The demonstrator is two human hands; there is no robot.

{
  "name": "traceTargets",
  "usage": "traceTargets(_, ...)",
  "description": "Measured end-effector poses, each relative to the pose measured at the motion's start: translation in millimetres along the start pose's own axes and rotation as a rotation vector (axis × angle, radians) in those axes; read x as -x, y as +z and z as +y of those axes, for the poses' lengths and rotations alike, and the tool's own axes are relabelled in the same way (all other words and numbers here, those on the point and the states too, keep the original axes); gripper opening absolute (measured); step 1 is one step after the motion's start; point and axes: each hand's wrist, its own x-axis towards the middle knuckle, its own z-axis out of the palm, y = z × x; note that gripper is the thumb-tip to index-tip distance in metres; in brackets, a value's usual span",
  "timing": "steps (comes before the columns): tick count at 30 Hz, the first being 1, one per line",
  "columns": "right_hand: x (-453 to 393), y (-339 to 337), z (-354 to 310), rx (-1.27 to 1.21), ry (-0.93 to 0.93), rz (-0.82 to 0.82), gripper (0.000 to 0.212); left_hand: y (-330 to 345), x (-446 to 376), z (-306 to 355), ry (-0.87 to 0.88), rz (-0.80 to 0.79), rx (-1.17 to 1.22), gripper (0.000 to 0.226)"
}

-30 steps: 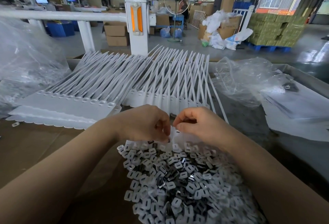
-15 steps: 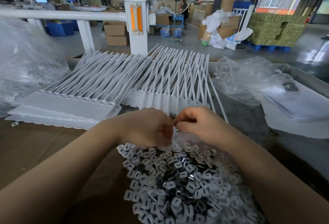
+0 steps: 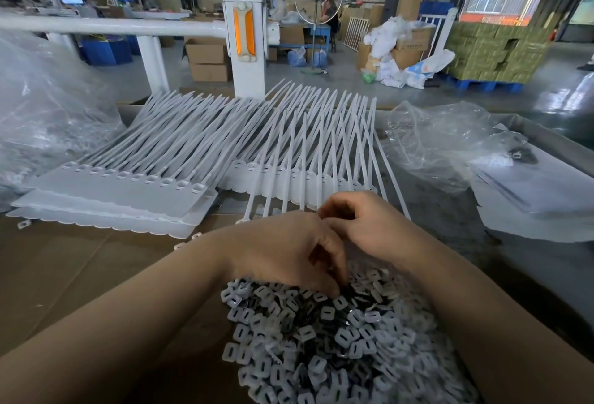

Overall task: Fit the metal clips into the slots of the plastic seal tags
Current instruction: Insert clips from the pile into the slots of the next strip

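Head view: the left hand (image 3: 286,252) is seen lowered onto the heap of small white plastic-framed metal clips (image 3: 337,339), its curled fingertips (image 3: 334,288) dipped into the top of the heap at 12 o'clock of the pile. One second ago this hand was held higher, fingertip to fingertip with the right hand (image 3: 363,227), above the far edge of the heap. The contact between the two hands is now broken at the fingertips, although the hands remain just beside each other.

The right hand is held at 1 o'clock from the left hand, fingers curled inward. Whether a clip or a tag is pinched in it cannot be told, since the fingertips are hidden. It cannot be told either whether a clip is already gripped by the left hand.

The white plastic seal tags with long straps (image 3: 289,159) are laid fanned out at 12 o'clock beyond the hands; a flat joined sheet of grey-white tags (image 3: 122,191) lies at 10 o'clock on the brown cardboard surface (image 3: 64,275).

The change is judged to mark a fresh pick: one fitting is likely finished and the next clip is being fetched.
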Motion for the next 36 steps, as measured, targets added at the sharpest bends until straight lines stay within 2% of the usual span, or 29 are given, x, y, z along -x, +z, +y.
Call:
traceTargets(5,-1,0,-1,0.024,-0.002,-0.001,0.013,-2,2,-2,-0.043,-0.044,0.020,0.020)
traceTargets(13,0,0,-1,0.032,0.008,0.002,0.011,-1,1,-3,-0.076,-0.052,0.027,0.007)
traceTargets(16,0,0,-2,0.025,0.015,0.018,0.014,-5,0,-8,-0.097,-0.006,0.083,0.005)
traceTargets(19,1,-2,-3,-0.047,0.032,0.032,0.016,-13,1,-18,-0.190,0.064,0.218,0.005)
traceTargets(25,3,-3,-4,-0.034,0.037,0.039,0.012,-26,5,-38,-0.354,0.225,0.391,0.005)
traceTargets(30,2,-2,-3,-0.042,0.052,-0.006,0.005,-28,5,-39,-0.378,0.237,0.382,0.009)
traceTargets(36,2,-2,-2,0.002,0.061,-0.045,0.007,-24,3,-36,-0.376,0.264,0.414,0.008)
